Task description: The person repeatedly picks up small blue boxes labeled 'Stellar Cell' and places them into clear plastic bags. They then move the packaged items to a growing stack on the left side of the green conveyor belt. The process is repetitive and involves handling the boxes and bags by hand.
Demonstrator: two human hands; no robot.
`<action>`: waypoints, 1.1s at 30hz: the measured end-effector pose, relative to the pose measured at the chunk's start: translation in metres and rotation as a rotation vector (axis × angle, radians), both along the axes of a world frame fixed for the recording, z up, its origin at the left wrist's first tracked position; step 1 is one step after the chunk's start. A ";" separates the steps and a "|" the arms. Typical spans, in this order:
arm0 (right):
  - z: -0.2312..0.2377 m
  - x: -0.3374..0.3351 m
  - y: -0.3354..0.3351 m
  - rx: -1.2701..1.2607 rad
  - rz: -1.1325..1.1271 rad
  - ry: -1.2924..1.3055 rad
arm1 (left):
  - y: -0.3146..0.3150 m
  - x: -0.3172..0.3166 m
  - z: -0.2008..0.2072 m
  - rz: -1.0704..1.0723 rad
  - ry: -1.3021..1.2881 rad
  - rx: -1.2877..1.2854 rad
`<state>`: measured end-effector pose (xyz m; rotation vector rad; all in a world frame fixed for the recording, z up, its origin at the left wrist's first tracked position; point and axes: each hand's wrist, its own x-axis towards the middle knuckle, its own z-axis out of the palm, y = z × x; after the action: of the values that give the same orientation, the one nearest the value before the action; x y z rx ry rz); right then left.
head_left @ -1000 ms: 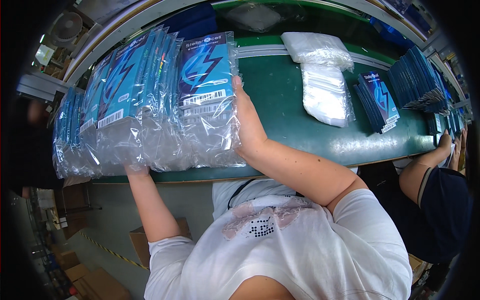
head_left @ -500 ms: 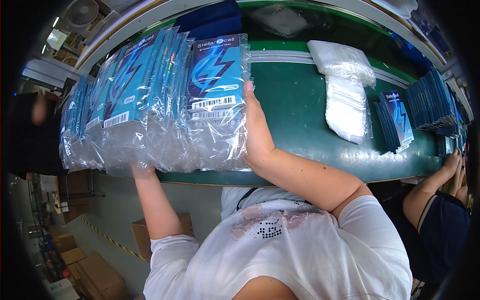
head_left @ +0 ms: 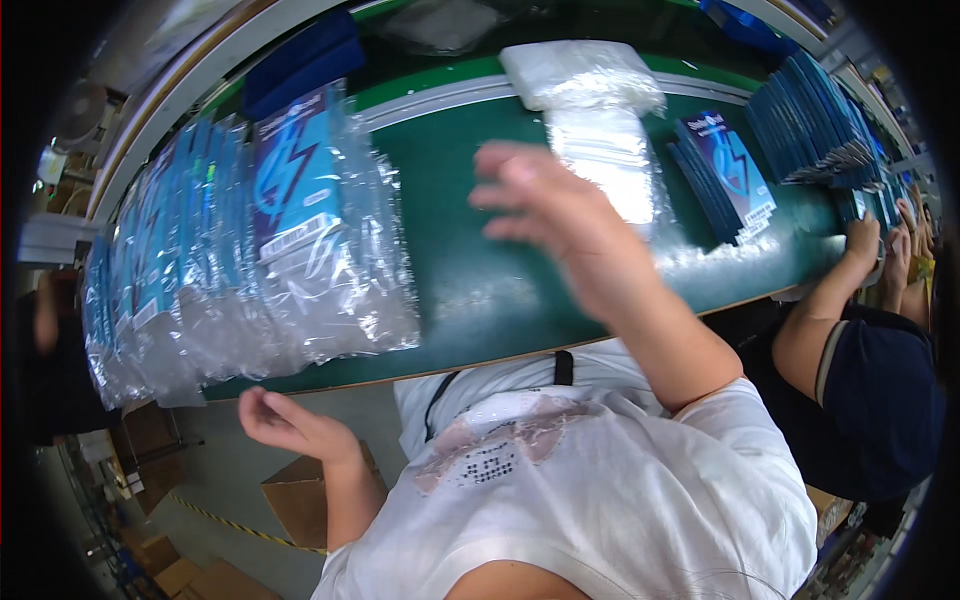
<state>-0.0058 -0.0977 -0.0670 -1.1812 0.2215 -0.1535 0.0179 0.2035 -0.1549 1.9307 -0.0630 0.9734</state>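
A row of blue battery boxes in clear plastic bags (head_left: 295,170) leans on the left part of the green table. My left hand (head_left: 285,425) hangs just off the front edge below that row, fingers loosely curled and apart, holding nothing. Over the middle of the table my right hand (head_left: 560,215) is raised, somewhat blurred, with its fingers spread and nothing in them. It is nearest to a stack of clear plastic bags (head_left: 605,165), partly covering its left side. Right of the stack, a small group of unbagged blue boxes (head_left: 725,175) stands tilted.
Farther right is a longer row of blue boxes (head_left: 810,120), with another person's hands (head_left: 865,240) near it. A dark blue cloth-like item (head_left: 305,65) lies at the back left. Below the green table (head_left: 450,300), a cardboard box (head_left: 310,500) rests on the floor.
Both hands have let go of the bagged boxes. My left hand has dropped below the table edge; my right has moved right toward the clear bags. The view has shifted right.
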 end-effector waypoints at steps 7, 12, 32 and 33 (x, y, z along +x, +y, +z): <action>-0.001 -0.055 -0.164 -1.628 -0.711 0.058 | -0.111 -0.043 0.026 -1.132 0.055 0.364; -0.027 -0.072 -0.193 -1.359 -0.505 0.349 | -0.200 -0.003 0.034 -1.069 -0.089 0.663; -0.059 -0.140 -0.081 0.491 0.024 -0.069 | -0.230 0.030 0.038 -1.199 0.025 0.676; -0.064 -0.138 -0.083 0.542 0.024 -0.032 | -0.230 0.032 0.036 -1.189 0.010 0.674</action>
<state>-0.1434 -0.1810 -0.1310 -0.6419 0.2038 -0.0834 0.0499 -0.0266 -0.1185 1.9413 -1.4962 0.0991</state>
